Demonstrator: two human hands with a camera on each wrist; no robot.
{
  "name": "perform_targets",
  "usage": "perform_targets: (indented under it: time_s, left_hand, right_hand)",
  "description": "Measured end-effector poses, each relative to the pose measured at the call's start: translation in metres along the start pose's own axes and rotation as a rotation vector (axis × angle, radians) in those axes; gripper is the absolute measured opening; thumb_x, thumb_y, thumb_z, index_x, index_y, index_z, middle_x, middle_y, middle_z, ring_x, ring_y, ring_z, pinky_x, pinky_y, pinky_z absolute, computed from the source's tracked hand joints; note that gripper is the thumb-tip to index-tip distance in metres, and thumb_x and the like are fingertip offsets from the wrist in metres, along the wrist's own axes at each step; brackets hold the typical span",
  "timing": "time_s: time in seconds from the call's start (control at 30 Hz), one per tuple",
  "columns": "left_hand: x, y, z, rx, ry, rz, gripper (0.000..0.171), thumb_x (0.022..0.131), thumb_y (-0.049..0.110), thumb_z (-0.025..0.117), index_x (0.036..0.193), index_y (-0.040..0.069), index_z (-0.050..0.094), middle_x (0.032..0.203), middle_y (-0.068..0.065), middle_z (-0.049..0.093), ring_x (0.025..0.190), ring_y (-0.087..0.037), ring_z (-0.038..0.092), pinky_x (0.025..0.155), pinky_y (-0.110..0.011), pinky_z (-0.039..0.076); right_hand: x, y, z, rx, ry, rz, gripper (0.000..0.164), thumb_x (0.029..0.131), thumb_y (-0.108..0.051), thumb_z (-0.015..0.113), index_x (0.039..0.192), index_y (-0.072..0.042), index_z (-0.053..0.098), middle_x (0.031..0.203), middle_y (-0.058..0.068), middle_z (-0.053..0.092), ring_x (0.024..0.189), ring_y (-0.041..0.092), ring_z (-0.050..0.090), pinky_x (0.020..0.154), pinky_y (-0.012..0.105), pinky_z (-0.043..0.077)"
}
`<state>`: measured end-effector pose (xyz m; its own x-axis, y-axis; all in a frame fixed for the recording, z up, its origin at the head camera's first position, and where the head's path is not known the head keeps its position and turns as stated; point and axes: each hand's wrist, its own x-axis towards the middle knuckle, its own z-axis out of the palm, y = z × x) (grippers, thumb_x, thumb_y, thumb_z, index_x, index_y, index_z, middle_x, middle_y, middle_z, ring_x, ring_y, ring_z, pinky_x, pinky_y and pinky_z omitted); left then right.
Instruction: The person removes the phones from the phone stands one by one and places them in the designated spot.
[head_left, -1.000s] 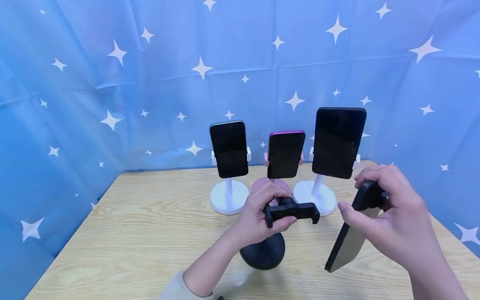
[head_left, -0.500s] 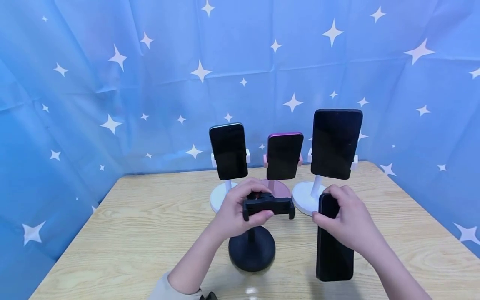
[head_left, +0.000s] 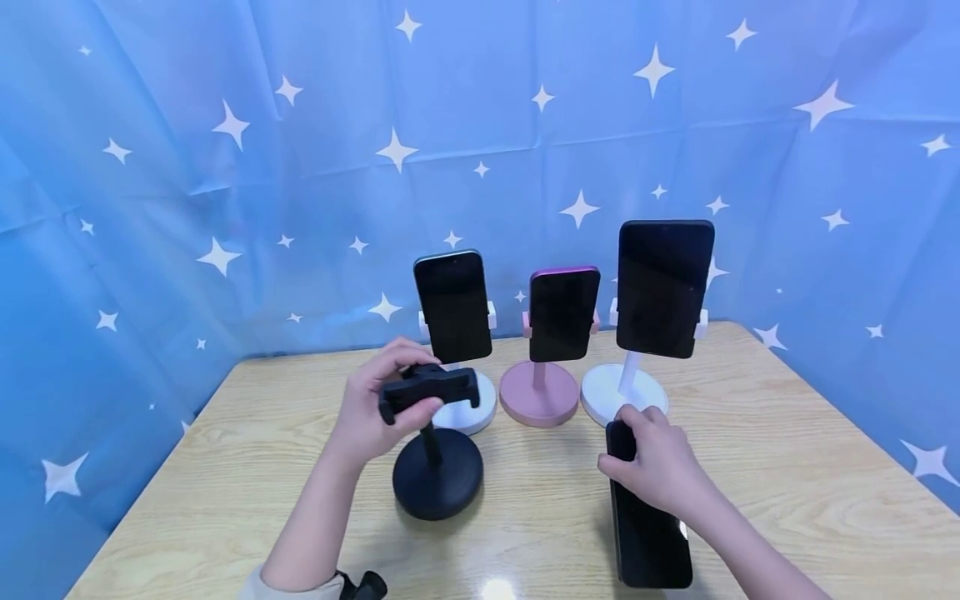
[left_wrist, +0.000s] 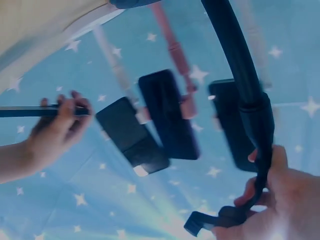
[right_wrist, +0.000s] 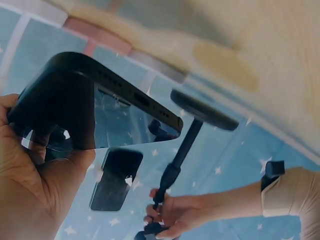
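Observation:
In the head view my left hand (head_left: 367, 412) grips a black phone stand (head_left: 438, 473) at its empty clamp head (head_left: 431, 388), thumb in front and fingers behind. Its round base shows below, over the wooden table. On the right, my right hand (head_left: 660, 462) pinches a black phone (head_left: 652, 542) near its top end, thumb on one long edge. The screen faces up toward the head camera, and the lower end points to the table's front. From the right wrist, the phone's port end (right_wrist: 135, 95) is seen with reflections on the glass.
Behind stand a white stand (head_left: 480, 408) with a phone (head_left: 453, 308), a pink stand (head_left: 538, 398) with a pink-edged phone (head_left: 564, 315), and another white stand (head_left: 645, 392) with a larger phone (head_left: 664, 287). A blue star-patterned curtain (head_left: 300, 208) hangs behind the table (head_left: 300, 400).
My left hand has moved left with the black stand, uncovering the pink base. My right hand has moved left and down; its phone has turned from edge-on to screen-up.

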<state>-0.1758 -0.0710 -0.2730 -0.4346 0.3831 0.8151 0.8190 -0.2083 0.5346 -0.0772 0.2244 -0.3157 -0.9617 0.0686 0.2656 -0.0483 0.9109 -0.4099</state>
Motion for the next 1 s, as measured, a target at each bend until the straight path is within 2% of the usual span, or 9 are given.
perform_targets:
  time_s: [0.13,0.3,0.43,0.63,0.73,0.83,1.0]
  left_hand:
    - [-0.006,-0.004,-0.016,0.058,0.062,-0.050,0.026,0.077,0.007,0.072,0.097,-0.002,0.060,0.095,-0.005,0.057,0.082,-0.015,0.053,0.067,-0.024,0.047]
    - [-0.004,-0.016,-0.031,0.116,0.123,-0.103,0.029,0.070,-0.012,0.068,0.097,-0.005,0.061,0.095,0.001,0.058,0.082,-0.015,0.053,0.069,-0.022,0.047]
    - [-0.002,-0.029,-0.046,0.137,0.170,-0.145,0.027,0.070,-0.012,0.068,0.096,-0.006,0.063,0.093,0.002,0.059,0.082,-0.015,0.053,0.070,-0.022,0.046]
    - [-0.001,-0.047,-0.070,0.142,0.227,-0.137,0.025,0.073,-0.007,0.068,0.098,-0.011,0.063,0.094,0.000,0.060,0.082,-0.015,0.052,0.068,-0.020,0.045]
    - [-0.001,-0.054,-0.078,0.166,0.243,-0.163,0.026,0.074,-0.009,0.067,0.099,-0.012,0.062,0.094,0.002,0.060,0.082,-0.013,0.053,0.068,-0.018,0.045]
    - [0.000,-0.058,-0.082,0.192,0.252,-0.205,0.026,0.073,-0.012,0.065,0.099,-0.013,0.061,0.093,0.006,0.059,0.080,-0.011,0.054,0.066,-0.017,0.046]
    - [0.007,-0.054,-0.078,0.220,0.255,-0.245,0.024,0.075,-0.011,0.065,0.099,-0.015,0.060,0.092,0.010,0.057,0.077,-0.009,0.054,0.064,-0.016,0.046]
  right_hand:
    - [0.000,0.006,0.009,-0.020,-0.033,-0.001,0.035,0.066,-0.021,0.069,0.093,-0.003,0.054,0.079,0.012,0.050,0.059,0.023,0.046,0.053,0.032,0.034]
    - [0.000,0.011,0.018,-0.028,-0.083,0.010,0.038,0.066,-0.021,0.069,0.094,-0.001,0.054,0.080,0.014,0.051,0.063,0.023,0.050,0.054,0.037,0.039]
    - [-0.001,0.012,0.022,-0.022,-0.131,0.036,0.044,0.067,-0.021,0.070,0.101,0.002,0.055,0.084,0.016,0.051,0.066,0.026,0.051,0.056,0.040,0.041]
    - [0.000,0.012,0.027,-0.030,-0.170,0.036,0.044,0.067,-0.022,0.070,0.101,0.002,0.055,0.086,0.016,0.052,0.071,0.028,0.053,0.062,0.044,0.042]
    - [-0.001,0.012,0.030,-0.042,-0.179,0.036,0.044,0.067,-0.022,0.071,0.100,0.001,0.055,0.086,0.015,0.052,0.072,0.026,0.053,0.063,0.045,0.042]
    - [-0.001,0.012,0.031,-0.050,-0.185,0.037,0.043,0.066,-0.022,0.071,0.099,0.000,0.055,0.085,0.014,0.052,0.072,0.024,0.052,0.062,0.043,0.042]
    - [0.001,0.010,0.033,-0.053,-0.201,0.042,0.042,0.067,-0.023,0.071,0.099,-0.001,0.055,0.085,0.013,0.053,0.072,0.024,0.053,0.064,0.044,0.042]
